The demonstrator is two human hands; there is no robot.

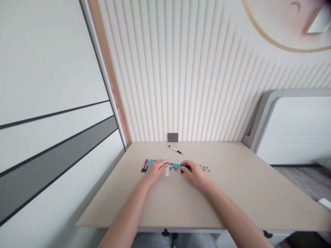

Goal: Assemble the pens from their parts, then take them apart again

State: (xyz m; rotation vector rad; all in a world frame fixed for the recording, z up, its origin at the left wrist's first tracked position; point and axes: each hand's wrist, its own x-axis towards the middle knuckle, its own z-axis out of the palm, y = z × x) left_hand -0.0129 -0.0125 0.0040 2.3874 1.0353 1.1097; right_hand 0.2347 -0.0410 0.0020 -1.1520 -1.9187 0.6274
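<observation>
Holding: left hand (155, 171) and right hand (193, 172) grasp a teal pen (173, 164) at either end.
Lying loose: small grey parts (205, 168) right, bunched pens (146, 165) left.

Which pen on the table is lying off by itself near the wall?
The black-and-white pen, alone below the grey wall plate; the teal pen runs from the left hand to the right hand, and other red and teal pens lie bunched beside the left hand.

Black-and-white pen (175, 149) near the ribbed wall (181, 86)

Bright, even light, faint shadow under the left hand (154, 171), wide-angle stretching at edges
</observation>
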